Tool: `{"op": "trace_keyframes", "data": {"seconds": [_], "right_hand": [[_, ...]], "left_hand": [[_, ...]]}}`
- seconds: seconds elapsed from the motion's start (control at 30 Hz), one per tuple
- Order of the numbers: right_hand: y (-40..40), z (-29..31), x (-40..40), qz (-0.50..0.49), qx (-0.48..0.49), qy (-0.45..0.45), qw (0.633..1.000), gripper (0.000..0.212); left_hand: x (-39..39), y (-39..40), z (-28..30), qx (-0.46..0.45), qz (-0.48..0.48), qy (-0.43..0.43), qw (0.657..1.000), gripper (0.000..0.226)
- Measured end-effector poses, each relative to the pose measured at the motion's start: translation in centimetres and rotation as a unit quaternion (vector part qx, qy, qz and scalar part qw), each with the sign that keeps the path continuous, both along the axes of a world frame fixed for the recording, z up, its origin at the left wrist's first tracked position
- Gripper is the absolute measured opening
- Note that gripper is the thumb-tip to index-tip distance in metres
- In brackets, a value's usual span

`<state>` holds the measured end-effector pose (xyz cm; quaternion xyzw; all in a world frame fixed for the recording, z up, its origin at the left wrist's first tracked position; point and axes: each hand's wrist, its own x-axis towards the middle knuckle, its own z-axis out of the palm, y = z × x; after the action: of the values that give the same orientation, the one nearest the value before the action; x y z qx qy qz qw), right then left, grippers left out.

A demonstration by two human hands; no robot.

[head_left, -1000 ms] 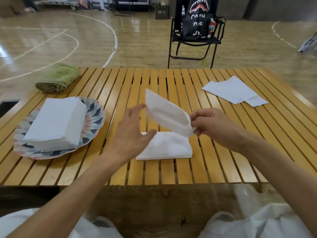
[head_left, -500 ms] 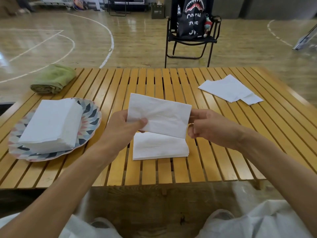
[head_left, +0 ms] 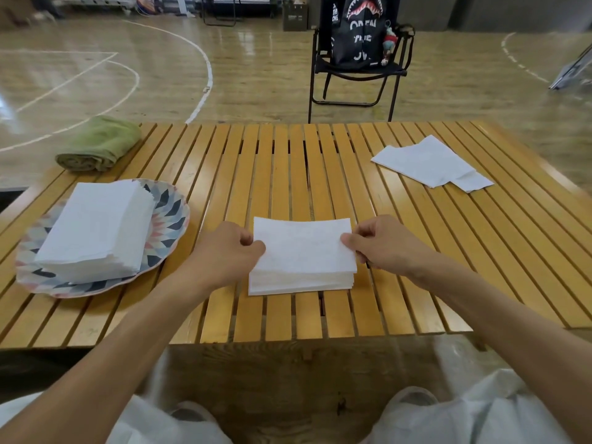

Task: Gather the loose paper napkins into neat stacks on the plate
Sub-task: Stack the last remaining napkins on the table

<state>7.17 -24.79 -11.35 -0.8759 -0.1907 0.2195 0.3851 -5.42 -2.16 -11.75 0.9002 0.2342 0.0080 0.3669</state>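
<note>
A white paper napkin lies flat just over a small stack of napkins near the table's front edge. My left hand pinches its left edge and my right hand pinches its right edge. To the left, a patterned plate carries a tall neat stack of napkins. A few loose napkins lie spread at the far right of the table.
The slatted wooden table has a rolled green towel at its far left corner. Beyond the table stands a black folding chair with a bag on it, on a gym floor.
The napkin, held upright in the air before, has been spread flat between both hands and lowered onto the small stack in front of me.
</note>
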Motion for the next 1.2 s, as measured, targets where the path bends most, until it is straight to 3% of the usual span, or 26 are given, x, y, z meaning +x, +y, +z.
{"op": "trace_keyframes", "data": {"seconds": [0.13,0.43,0.57,0.63,0.73,0.9,1.2], "right_hand": [[0.6,-1.0,-0.2,-0.014,-0.037,-0.054,0.998,0.035],[0.8,-2.9,0.8,-0.003,-0.111,-0.076,0.991,0.036],[0.9,-3.0,0.5,-0.01,-0.126,-0.116,0.985,0.026],[0.8,-2.4,0.4,-0.002,-0.087,-0.163,0.983,0.02],[1.0,-1.5,0.0,0.091,-0.048,-0.21,0.972,0.014],[1.3,-2.1,-1.1,0.193,-0.151,-0.196,0.949,0.035],[-1.7,0.2,3.7,0.057,-0.107,-0.107,0.987,0.043]], "left_hand": [[0.0,0.1,-0.3,0.056,-0.011,0.037,0.998,0.037],[0.1,0.3,-1.0,0.094,-0.038,0.069,0.992,0.034],[-0.2,-0.1,-1.0,0.262,-0.01,0.087,0.961,0.024],[-0.2,-0.2,-0.9,0.314,-0.021,0.036,0.949,0.025],[0.1,-0.8,-0.8,0.273,-0.124,-0.044,0.953,0.024],[0.7,-2.7,-1.7,0.276,-0.232,0.016,0.933,0.042],[1.5,-3.2,-2.7,0.286,-0.227,0.032,0.93,0.049]]}}
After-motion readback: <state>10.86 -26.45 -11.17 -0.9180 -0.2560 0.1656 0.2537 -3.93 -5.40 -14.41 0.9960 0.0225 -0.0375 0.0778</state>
